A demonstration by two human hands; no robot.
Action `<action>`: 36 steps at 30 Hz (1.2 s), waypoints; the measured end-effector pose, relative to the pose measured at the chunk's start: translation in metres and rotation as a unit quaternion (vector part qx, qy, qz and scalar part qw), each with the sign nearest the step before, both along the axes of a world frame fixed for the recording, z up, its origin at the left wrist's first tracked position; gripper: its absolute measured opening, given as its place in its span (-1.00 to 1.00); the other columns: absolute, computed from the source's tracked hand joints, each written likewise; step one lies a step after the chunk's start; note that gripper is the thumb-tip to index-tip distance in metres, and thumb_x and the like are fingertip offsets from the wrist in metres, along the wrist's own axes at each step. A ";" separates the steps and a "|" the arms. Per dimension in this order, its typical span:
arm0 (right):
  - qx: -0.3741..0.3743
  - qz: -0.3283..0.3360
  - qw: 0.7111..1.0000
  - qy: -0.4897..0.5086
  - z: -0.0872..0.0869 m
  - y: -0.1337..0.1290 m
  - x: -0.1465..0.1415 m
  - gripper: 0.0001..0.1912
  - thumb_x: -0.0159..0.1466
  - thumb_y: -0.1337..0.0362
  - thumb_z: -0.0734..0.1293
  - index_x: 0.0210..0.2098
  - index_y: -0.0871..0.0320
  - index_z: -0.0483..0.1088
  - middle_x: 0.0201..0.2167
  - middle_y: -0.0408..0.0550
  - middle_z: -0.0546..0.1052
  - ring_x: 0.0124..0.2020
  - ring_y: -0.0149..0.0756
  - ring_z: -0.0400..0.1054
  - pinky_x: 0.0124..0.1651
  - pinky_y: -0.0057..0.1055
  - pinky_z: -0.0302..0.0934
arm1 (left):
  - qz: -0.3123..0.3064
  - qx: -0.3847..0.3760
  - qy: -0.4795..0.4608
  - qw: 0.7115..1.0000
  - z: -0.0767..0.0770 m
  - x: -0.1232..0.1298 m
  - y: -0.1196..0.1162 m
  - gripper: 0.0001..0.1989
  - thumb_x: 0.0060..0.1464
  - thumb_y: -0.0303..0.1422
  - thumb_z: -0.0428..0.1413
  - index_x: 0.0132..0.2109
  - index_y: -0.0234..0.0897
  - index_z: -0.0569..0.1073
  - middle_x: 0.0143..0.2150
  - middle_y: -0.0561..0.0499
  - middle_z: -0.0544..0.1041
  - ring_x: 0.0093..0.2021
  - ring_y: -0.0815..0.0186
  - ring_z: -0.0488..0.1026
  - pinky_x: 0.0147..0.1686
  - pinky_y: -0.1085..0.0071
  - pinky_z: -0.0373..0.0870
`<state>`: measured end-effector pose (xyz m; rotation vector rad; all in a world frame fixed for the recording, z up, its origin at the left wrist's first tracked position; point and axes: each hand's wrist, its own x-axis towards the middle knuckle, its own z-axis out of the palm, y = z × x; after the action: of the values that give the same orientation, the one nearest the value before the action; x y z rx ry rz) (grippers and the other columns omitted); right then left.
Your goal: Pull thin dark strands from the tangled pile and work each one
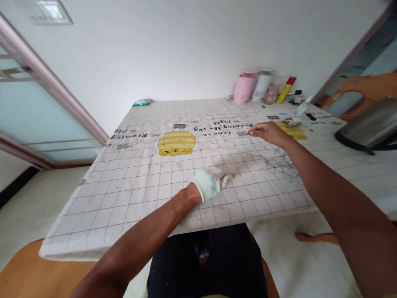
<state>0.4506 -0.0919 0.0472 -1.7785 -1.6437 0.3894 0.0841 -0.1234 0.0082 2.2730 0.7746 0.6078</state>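
My left hand wears a white knit glove with a pale green cuff. It rests low over the front part of the table, fingers curled in; what they hold, if anything, is hidden. My right hand is bare and reaches over the table farther back. Its thumb and fingertips are drawn together, and nothing shows between them. Beyond its wrist lies a crumpled whitish thing, perhaps a glove. Under both hands is a white checked tablecloth with printed lettering and yellow balloon bears.
Along the wall stand a pink cylinder, a white cylinder, a bottle and a yellow-red box. A metal kettle is at the right. A small green packet lies at the far left corner. Wooden chairs flank the table.
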 end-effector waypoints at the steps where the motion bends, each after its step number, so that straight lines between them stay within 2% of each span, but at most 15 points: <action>1: -0.010 0.007 1.000 0.001 -0.005 0.003 0.007 -0.56 0.22 -0.14 0.50 -0.21 0.12 0.66 -0.22 0.04 0.70 -0.21 -0.12 0.54 -0.09 -0.20 0.37 | 0.002 -0.003 0.004 1.000 0.000 0.000 0.000 -0.69 0.24 -0.04 0.15 -0.34 -0.03 0.65 -0.46 -0.02 0.54 -0.32 0.14 0.51 -0.35 0.31 0.36; 6: -0.054 0.035 0.998 -0.020 -0.020 0.015 0.019 -0.70 0.22 -0.02 0.51 -0.28 0.09 0.67 -0.22 0.00 0.71 -0.18 -0.15 0.54 -0.04 -0.24 0.36 | 0.013 -0.012 0.026 1.000 0.001 0.002 0.002 -0.67 0.22 -0.01 0.16 -0.35 -0.08 0.64 -0.48 -0.03 0.50 -0.31 0.15 0.48 -0.31 0.32 0.37; 11: -0.079 0.065 0.992 -0.072 -0.024 0.026 0.024 -0.80 0.23 0.12 0.46 -0.28 0.08 0.69 -0.20 -0.01 0.71 -0.15 -0.14 0.52 -0.04 -0.25 0.33 | -0.015 0.064 0.073 0.995 -0.001 0.004 0.006 -0.64 0.35 -0.16 0.05 -0.36 -0.12 0.60 -0.48 0.00 0.45 -0.39 0.23 0.38 -0.30 0.34 0.30; 14: -0.083 0.077 0.989 -0.090 -0.027 0.032 0.029 -0.82 0.22 0.18 0.45 -0.30 0.09 0.70 -0.19 0.00 0.71 -0.15 -0.15 0.51 -0.03 -0.26 0.31 | -0.015 0.096 0.082 0.992 -0.005 0.004 0.008 -0.62 0.37 -0.18 0.03 -0.38 -0.14 0.59 -0.46 -0.01 0.47 -0.39 0.23 0.39 -0.32 0.35 0.26; 17: -0.083 0.073 0.989 -0.096 -0.029 0.036 0.032 -0.84 0.20 0.20 0.47 -0.30 0.09 0.69 -0.19 0.01 0.70 -0.16 -0.17 0.51 -0.04 -0.28 0.30 | -0.013 0.095 0.070 0.993 -0.007 0.004 0.010 -0.63 0.36 -0.17 0.04 -0.38 -0.16 0.58 -0.45 -0.01 0.48 -0.36 0.23 0.41 -0.30 0.36 0.27; 20: -0.075 0.051 0.991 -0.094 -0.030 0.034 0.035 -0.79 0.23 0.22 0.46 -0.17 0.11 0.69 -0.12 0.03 0.70 -0.14 -0.17 0.52 -0.03 -0.29 0.30 | -0.004 0.065 0.053 0.996 -0.008 0.004 0.009 -0.64 0.33 -0.14 0.08 -0.39 -0.14 0.58 -0.48 0.00 0.45 -0.38 0.23 0.41 -0.29 0.35 0.27; 22: -0.055 0.029 0.992 -0.105 -0.027 0.026 0.042 -0.76 0.28 0.25 0.43 -0.10 0.14 0.67 -0.09 0.06 0.70 -0.11 -0.17 0.52 -0.01 -0.30 0.29 | 0.019 0.030 0.034 0.999 -0.007 0.003 0.008 -0.62 0.27 -0.08 0.12 -0.46 -0.13 0.54 -0.51 0.00 0.43 -0.38 0.21 0.42 -0.31 0.35 0.28; 25: -0.037 -0.031 0.989 -0.141 -0.016 0.004 0.062 -0.80 0.33 0.28 0.40 -0.13 0.17 0.67 -0.11 0.06 0.70 -0.11 -0.17 0.51 -0.01 -0.32 0.29 | 0.041 -0.009 0.009 0.999 -0.007 0.002 0.008 -0.62 0.20 0.01 0.15 -0.47 -0.10 0.54 -0.50 -0.03 0.47 -0.32 0.15 0.47 -0.35 0.36 0.28; 28: -0.060 -0.094 0.978 -0.175 0.001 -0.025 0.088 -0.84 0.33 0.30 0.40 -0.21 0.18 0.67 -0.17 0.03 0.70 -0.15 -0.17 0.51 -0.08 -0.35 0.29 | 0.022 0.020 0.032 0.999 -0.010 0.002 0.012 -0.60 0.27 0.01 0.07 -0.39 -0.11 0.59 -0.46 -0.05 0.51 -0.30 0.16 0.47 -0.33 0.36 0.29; 32: -0.168 -0.140 0.952 -0.213 0.019 -0.058 0.103 -0.90 0.29 0.33 0.43 -0.34 0.20 0.61 -0.31 0.00 0.67 -0.24 -0.18 0.51 -0.19 -0.38 0.28 | -0.010 0.134 0.109 0.985 -0.018 0.003 0.020 -0.54 0.41 -0.10 -0.07 -0.29 -0.17 0.61 -0.47 -0.02 0.51 -0.35 0.22 0.45 -0.32 0.36 0.27; 36: -0.295 -0.195 0.920 -0.170 0.023 -0.073 0.091 -0.81 0.31 0.26 0.46 -0.41 0.21 0.54 -0.41 0.02 0.62 -0.38 -0.24 0.49 -0.28 -0.39 0.34 | 0.018 0.161 0.153 0.975 -0.020 0.003 0.024 -0.52 0.45 -0.09 -0.06 -0.31 -0.19 0.59 -0.48 0.01 0.50 -0.39 0.26 0.45 -0.33 0.37 0.26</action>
<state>0.5413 -0.1653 0.0703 -2.6996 -1.4183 0.4366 0.0873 -0.0990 -0.0115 2.6985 0.9192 0.4273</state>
